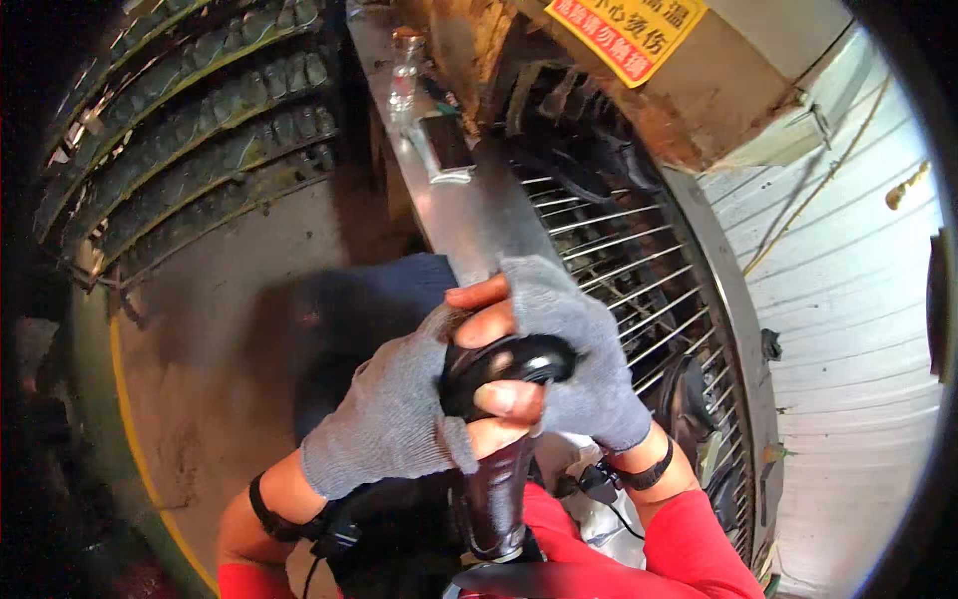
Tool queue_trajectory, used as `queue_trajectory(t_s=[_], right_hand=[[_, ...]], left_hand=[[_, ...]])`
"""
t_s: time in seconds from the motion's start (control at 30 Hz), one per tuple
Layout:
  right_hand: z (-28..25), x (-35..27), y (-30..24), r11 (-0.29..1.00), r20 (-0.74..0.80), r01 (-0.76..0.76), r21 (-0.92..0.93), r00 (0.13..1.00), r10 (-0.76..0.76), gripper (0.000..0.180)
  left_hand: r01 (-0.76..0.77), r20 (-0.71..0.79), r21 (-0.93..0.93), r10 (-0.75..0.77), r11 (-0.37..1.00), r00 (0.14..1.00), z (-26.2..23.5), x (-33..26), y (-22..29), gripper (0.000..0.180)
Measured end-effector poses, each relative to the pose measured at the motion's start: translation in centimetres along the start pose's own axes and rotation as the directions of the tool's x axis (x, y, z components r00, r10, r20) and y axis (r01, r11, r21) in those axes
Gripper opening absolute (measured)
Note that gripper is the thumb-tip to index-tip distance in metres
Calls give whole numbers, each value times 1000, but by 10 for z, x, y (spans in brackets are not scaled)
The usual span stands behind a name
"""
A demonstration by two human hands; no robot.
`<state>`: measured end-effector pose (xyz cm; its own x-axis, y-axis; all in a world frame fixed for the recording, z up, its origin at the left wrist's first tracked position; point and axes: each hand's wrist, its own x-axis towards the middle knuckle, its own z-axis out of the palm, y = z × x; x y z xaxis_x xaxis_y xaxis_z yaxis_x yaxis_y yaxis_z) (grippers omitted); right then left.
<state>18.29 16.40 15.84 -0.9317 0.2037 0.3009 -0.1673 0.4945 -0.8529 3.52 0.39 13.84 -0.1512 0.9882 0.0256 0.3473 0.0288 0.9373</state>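
Note:
Between my two hands is a glossy black shoe (544,357), its rounded end showing at the right. My left hand (399,409), in a grey fingerless knit glove, closes round it with the thumb pressed on top. On the far and right side my right hand (574,329), gloved alike, wraps it too; most of its fingers are hidden. Directly below the hands stands a dark, shiny upright form (496,499) with a pale metal rim at its base. Whether the shoe touches this form cannot be made out.
A metal ledge (479,215) runs ahead, bearing a clear bottle (403,75) and a dark flat item (446,143). To its right, a barred conveyor (639,270) carries black shoes (689,399). Shoe-filled racks (230,110) stand far left. A yellow warning sign (634,35) hangs above.

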Motion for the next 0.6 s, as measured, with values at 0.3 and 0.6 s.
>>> queue_trajectory(t_s=[0.3,0.6], right_hand=[[103,-37,1,893,-205,-236,385,921,331,143],[35,-121,67,347,225,-592,727,683,695,103]], left_hand=[[79,-700,216,97,973,708,-29,-25,0,99],[223,-438,134,-144,965,887,48,-64,-58,108]])
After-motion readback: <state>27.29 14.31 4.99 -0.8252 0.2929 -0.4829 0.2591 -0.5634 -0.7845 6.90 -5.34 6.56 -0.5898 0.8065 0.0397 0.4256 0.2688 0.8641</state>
